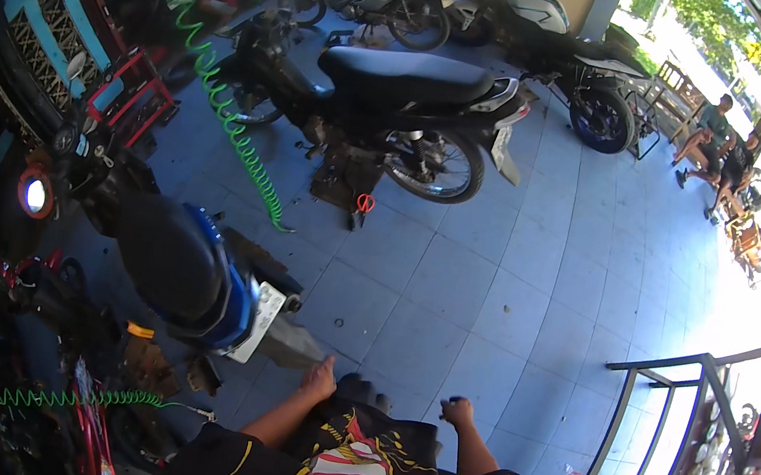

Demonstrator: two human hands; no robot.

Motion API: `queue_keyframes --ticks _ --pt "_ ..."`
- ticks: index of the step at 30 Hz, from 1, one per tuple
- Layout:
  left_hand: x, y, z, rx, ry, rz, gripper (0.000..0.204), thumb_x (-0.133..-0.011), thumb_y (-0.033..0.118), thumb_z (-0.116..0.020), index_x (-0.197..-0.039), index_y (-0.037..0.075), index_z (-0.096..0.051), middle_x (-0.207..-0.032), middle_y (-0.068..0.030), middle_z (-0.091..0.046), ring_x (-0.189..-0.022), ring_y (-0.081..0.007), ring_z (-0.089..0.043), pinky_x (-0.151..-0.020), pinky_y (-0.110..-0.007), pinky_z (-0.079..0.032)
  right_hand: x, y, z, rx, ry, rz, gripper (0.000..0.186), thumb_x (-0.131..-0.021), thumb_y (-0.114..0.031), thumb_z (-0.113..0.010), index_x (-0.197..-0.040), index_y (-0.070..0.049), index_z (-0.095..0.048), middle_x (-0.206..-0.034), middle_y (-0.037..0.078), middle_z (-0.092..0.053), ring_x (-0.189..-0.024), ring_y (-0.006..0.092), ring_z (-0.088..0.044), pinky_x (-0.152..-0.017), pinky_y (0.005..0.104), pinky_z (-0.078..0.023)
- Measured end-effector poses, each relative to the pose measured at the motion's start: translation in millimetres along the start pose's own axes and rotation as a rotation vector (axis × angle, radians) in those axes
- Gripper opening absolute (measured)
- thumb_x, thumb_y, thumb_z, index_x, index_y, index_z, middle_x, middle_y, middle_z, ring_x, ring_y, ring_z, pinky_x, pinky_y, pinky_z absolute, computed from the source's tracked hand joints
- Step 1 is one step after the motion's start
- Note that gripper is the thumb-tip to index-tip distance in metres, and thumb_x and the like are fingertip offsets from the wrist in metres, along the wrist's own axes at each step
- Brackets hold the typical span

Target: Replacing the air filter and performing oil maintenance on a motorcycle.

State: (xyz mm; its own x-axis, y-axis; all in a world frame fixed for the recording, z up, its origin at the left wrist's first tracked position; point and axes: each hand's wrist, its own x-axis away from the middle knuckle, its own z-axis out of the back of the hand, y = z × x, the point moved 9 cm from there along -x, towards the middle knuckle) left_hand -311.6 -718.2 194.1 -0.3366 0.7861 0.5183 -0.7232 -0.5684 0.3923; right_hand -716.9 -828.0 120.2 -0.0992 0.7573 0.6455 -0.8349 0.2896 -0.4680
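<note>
My left hand (318,380) is curled in front of my body, its thumb or a finger pointing up. Whether anything is in it is hidden. It is close to the grey rear mudguard (291,346) of a blue and black motorcycle (179,269). A white plate (260,318) hangs at that motorcycle's tail. To the right, my right hand (459,411) is closed on a small dark thing (448,402) too small to name. Between the hands, dark shoes (360,391) show below my black patterned shirt (369,471).
A black motorcycle (402,77) stands ahead, with an orange-handled tool (365,203) on the tiles behind it. Green coiled hoses (240,137) hang at the left. A dark metal frame (669,381) stands at right. Two people (719,148) sit at the far right.
</note>
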Motion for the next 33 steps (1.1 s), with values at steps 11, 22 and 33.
queue_keyframes --ticks 11,22,33 --pt "-276 234 107 -0.014 0.293 0.036 0.045 -0.081 0.026 -0.071 -0.117 0.004 -0.055 -0.099 -0.0227 -0.066 -0.093 -0.0389 -0.064 -0.082 -0.049 -0.052 -220 -48 263 -0.110 0.072 -0.025 0.050 -0.084 -0.032 -0.069 -0.117 0.005 -0.062 -0.079 0.019 -0.071 -0.066 0.0233 -0.072 -0.066 0.0347 -0.057" --pt "-529 541 434 0.151 1.093 -0.280 0.044 -0.082 0.018 -0.070 -0.118 -0.003 -0.055 -0.114 -0.0233 -0.059 -0.105 -0.0411 -0.058 -0.090 -0.046 -0.047 -382 72 487 0.326 -0.054 -0.198 0.037 -0.081 -0.038 -0.070 -0.094 -0.003 -0.073 -0.086 0.013 -0.073 -0.077 0.0266 -0.071 -0.075 0.0386 -0.056" --pt "-621 556 494 0.015 0.699 0.742 0.047 -0.081 0.044 -0.070 -0.098 0.001 -0.061 -0.098 -0.0235 -0.068 -0.096 -0.0403 -0.065 -0.084 -0.048 -0.052 -862 -110 860 1.113 -0.142 0.241 0.040 -0.075 -0.047 -0.074 -0.091 -0.010 -0.071 -0.080 0.004 -0.072 -0.075 0.0251 -0.067 -0.068 0.0440 -0.052"
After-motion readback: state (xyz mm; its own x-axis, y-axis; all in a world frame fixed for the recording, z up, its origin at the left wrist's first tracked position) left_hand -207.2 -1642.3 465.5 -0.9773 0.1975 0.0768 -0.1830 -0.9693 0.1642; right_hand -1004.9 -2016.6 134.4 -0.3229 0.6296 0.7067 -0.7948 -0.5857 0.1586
